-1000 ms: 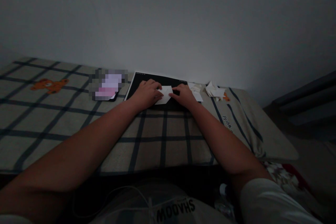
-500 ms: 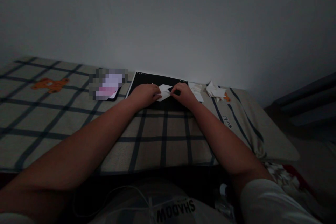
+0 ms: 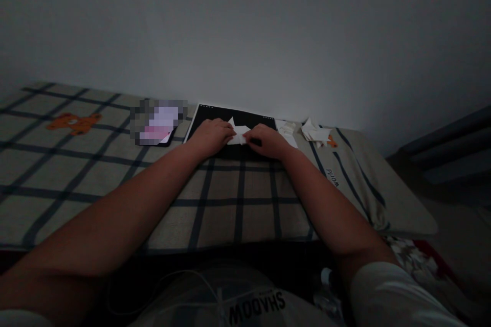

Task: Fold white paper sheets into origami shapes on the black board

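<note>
Pinched paper with left hand and right hand, over board; looked part-folded, with corner jutting beside left hand, likely unfinished.

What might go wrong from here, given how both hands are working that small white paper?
The left hand and right hand both grip the white paper, so an uneven pull might tear or miscrease it. The black pad beneath might slip on the checked cloth. The right hand might also nudge the loose papers farther right.
</note>
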Available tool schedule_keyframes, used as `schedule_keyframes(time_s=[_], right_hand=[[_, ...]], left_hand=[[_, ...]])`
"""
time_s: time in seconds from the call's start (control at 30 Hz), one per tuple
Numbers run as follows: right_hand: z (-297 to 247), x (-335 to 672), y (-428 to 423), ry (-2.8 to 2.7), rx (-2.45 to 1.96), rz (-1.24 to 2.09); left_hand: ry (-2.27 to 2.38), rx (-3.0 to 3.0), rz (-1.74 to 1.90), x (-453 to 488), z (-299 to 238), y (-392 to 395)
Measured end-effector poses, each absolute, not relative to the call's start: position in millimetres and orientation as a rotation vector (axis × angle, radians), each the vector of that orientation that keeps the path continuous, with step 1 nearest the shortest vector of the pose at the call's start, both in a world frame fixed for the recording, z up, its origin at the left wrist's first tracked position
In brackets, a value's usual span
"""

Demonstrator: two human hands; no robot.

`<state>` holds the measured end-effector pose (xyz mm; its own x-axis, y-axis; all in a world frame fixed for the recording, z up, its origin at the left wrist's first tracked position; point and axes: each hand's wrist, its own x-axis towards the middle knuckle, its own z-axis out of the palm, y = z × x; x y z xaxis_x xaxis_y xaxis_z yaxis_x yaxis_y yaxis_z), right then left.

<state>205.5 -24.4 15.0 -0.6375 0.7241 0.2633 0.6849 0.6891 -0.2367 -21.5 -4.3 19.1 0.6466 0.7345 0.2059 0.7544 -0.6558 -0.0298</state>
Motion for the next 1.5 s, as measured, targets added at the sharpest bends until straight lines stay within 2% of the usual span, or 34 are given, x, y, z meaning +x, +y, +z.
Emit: schedule_keyframes(time_s=[0.2,0.6,1.03,1.27,1.5], right_hand=[[20,205,-29,-2.627,-0.992,0.156],[-4,195,-11,-2.47,-1.204,0.123],[1,192,-10,-2.482,-1.228,0.076],[17,198,-20,-2.593,-1.187,0.191],[22,186,-44,-2.573,-1.533,-0.083]], left_hand=[[-1.216,-2.768,-0.23,-21,20,-8],[-1.226,-2.738,-0.188,-16,27,-18],[-1.312,-2.747,-0.201,-8,25,-23],[-1.332,-2.724,-0.177,-8,27,-26],[-1.358,-2.731,-0.181,-10,28,-25]])
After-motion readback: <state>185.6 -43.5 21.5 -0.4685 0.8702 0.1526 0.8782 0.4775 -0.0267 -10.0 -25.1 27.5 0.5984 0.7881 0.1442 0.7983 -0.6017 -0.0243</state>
